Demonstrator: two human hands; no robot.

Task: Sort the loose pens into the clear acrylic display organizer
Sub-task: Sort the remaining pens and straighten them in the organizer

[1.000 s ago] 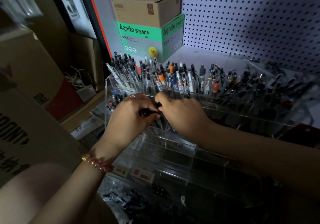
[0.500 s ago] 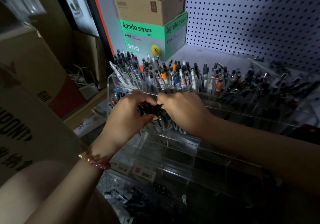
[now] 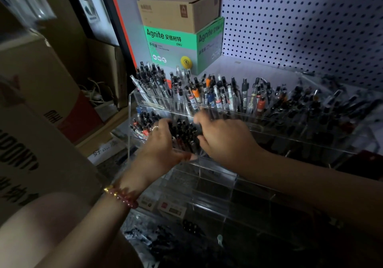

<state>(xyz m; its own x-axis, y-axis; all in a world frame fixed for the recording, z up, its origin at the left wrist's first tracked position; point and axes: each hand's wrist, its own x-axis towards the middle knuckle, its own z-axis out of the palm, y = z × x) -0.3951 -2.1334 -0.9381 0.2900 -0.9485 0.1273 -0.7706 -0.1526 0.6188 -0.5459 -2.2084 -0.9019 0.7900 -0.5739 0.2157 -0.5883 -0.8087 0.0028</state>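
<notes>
progress: top row of pens [image 3: 207, 96] in the clear organizer [image 3: 217, 176] looks packed from end to end. middle tier is filled only at its left end; the low tiers at 6 o'clock of the hands look mostly bare. a dark heap of loose pens [image 3: 157, 238] lies at 6 o'clock of the organizer, so i judge the job less than half done

position: a bunch of black pens [image 3: 183, 135] stands in a middle-tier slot, right between the two hands. it sits at about 2 o'clock of the left hand [image 3: 163, 145] and 9 o'clock of the right hand [image 3: 228, 143]

hands: left fingers curl round the bunch's left side, thumb stretched along underneath, holding it. right fingers bend against the bunch's right side but are smeared by blur, cannot tell whether they grip or only press
</notes>
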